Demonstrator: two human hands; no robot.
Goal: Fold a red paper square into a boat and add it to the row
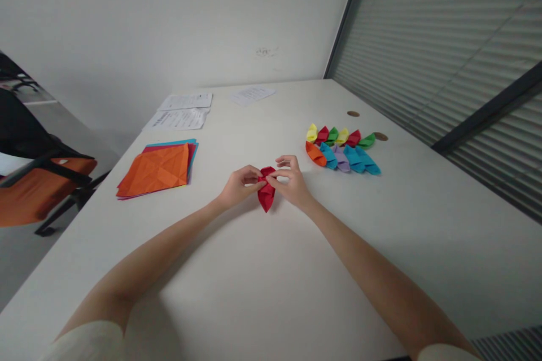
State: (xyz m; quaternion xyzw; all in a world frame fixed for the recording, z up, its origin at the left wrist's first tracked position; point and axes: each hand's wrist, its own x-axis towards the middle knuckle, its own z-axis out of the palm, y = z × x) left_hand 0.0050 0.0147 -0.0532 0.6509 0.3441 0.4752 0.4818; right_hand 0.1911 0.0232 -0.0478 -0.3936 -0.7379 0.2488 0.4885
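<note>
A folded red paper piece [266, 198], pointed at its near end, is held between my hands over the white table. My left hand [240, 185] pinches its left side with thumb and forefinger. From the right, my right hand [293, 181] grips it between thumb and index finger, the other fingers lifted and curled. My fingertips cover the middle of the paper. To the right lie two rows of folded paper pieces [341, 156] of like shape, in yellow, red, green, orange, blue and purple.
A stack of coloured paper sheets [157, 169], orange on top, lies on the table [237, 271] at left. Printed papers [180, 118] are near the wall. Two round brown spots [353, 114] mark the tabletop near the blinds [444, 39]. An orange chair [42, 186] stands beyond the left edge.
</note>
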